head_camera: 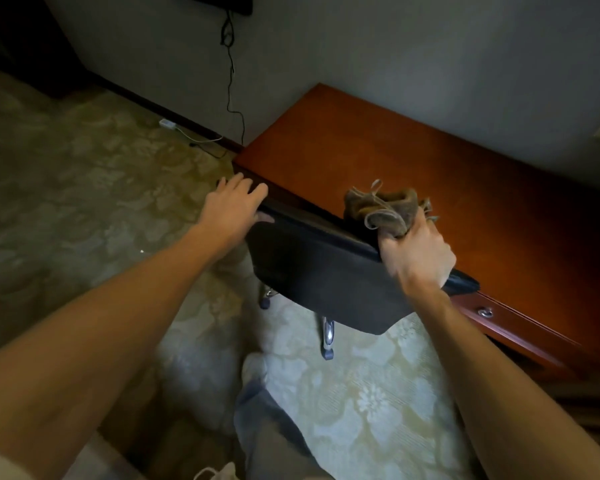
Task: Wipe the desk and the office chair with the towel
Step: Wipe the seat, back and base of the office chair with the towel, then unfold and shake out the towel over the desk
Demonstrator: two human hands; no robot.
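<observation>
A dark office chair (326,271) stands pushed against the front edge of a reddish-brown wooden desk (413,161); I see its backrest from behind. My left hand (232,209) grips the left end of the backrest's top edge, thumb underneath. My right hand (416,254) sits at the right part of that top edge and clutches a crumpled brown towel (381,209), which bunches up above the fingers and over the desk's front edge. Whether the right hand also holds the chair is unclear.
The desk runs along a pale wall, with a drawer pull (485,311) on its front. Chrome chair legs and castors (328,341) stand on patterned carpet. A black cable (231,81) hangs down the wall to a white power strip (167,124) on the floor.
</observation>
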